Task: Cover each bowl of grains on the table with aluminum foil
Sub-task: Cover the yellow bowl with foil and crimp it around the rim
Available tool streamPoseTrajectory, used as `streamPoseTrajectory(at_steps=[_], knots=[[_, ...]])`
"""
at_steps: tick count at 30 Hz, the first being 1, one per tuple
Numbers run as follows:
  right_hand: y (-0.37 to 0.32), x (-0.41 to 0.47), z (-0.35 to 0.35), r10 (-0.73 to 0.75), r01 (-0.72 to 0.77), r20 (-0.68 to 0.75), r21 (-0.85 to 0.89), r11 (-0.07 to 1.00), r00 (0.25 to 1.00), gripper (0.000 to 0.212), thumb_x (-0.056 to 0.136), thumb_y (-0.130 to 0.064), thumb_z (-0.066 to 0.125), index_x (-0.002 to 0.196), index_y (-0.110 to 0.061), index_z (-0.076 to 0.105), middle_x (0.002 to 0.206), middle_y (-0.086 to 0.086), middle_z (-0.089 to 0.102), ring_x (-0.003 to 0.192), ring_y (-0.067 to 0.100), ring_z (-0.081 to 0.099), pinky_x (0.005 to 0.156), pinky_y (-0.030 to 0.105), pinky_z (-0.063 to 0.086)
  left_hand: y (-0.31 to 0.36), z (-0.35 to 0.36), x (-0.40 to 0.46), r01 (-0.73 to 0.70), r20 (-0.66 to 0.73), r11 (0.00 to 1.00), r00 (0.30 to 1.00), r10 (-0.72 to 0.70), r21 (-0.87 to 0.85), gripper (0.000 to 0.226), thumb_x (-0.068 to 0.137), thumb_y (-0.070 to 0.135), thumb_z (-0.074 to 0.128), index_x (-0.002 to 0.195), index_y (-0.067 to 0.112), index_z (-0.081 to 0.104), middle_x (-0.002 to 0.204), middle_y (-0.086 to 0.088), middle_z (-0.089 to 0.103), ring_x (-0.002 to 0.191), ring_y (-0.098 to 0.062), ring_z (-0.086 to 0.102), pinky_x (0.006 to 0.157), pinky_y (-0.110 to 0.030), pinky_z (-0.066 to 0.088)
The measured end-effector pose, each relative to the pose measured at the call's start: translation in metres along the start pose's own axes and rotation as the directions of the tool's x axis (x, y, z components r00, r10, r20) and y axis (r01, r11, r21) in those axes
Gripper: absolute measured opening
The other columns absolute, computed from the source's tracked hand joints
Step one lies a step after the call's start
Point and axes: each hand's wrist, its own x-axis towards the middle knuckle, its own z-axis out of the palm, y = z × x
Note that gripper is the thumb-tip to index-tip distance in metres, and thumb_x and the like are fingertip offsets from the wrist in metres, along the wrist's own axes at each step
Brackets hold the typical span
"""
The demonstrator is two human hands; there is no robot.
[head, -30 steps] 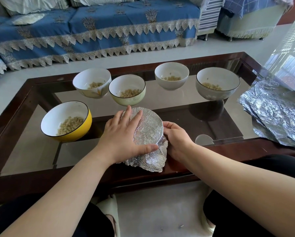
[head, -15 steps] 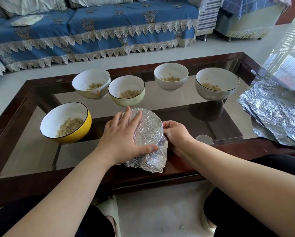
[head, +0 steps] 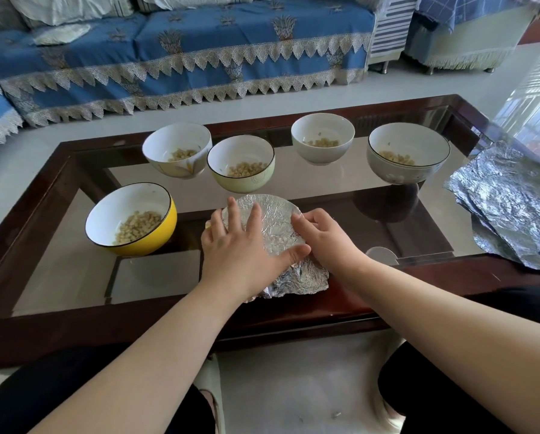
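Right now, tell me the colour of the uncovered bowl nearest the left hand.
Yellow outside, white inside: the bowl, head view.

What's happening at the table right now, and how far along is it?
A person is wrapping the foil-covered bowl at the near edge of the table. The left hand lies flat on the foil top; the right hand presses the foil at the rim. Five bowls of grains are not yet covered, among them the yellow bowl. Spare foil sheets lie at the right.
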Motion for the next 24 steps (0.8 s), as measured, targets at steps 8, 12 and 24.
streamPoseTrajectory(at_steps=[8,12,24], knots=[[-0.001,0.012,-0.005,-0.018,0.020,0.032,-0.064,0.998,0.999,0.030,0.095,-0.043,0.057,0.094,-0.014,0.062,0.080,-0.001,0.061,0.072,0.012,0.055,0.073,0.033,0.046,-0.030,-0.012,-0.008,-0.111,0.126,0.993,0.987,0.105,0.045,0.130,0.051,0.100,0.015,0.157,0.031,-0.013,0.163,-0.001,-0.025,0.149,-0.029,-0.009,0.119,-0.050,0.006],[-0.005,0.011,-0.006,-0.057,0.061,0.030,-0.159,0.985,0.998,0.039,0.097,-0.050,0.049,0.086,-0.014,0.061,0.076,-0.003,0.057,0.072,0.012,0.052,0.072,0.033,0.043,-0.030,-0.004,-0.013,-0.094,0.040,0.994,0.995,0.092,0.054,0.131,0.051,0.101,0.015,0.157,0.028,-0.012,0.164,-0.002,-0.020,0.149,-0.029,-0.009,0.120,-0.049,-0.005],[0.008,0.011,-0.023,0.103,-0.331,0.439,0.481,0.812,0.893,0.082,0.073,-0.034,0.081,0.145,-0.018,0.044,0.131,0.012,0.062,0.122,0.031,0.059,0.105,0.052,0.045,-0.031,0.004,-0.014,-0.111,-0.034,0.987,0.994,0.108,-0.120,0.130,0.057,0.096,0.037,0.158,0.025,-0.004,0.164,0.001,-0.016,0.150,-0.022,-0.009,0.121,-0.042,0.002]])
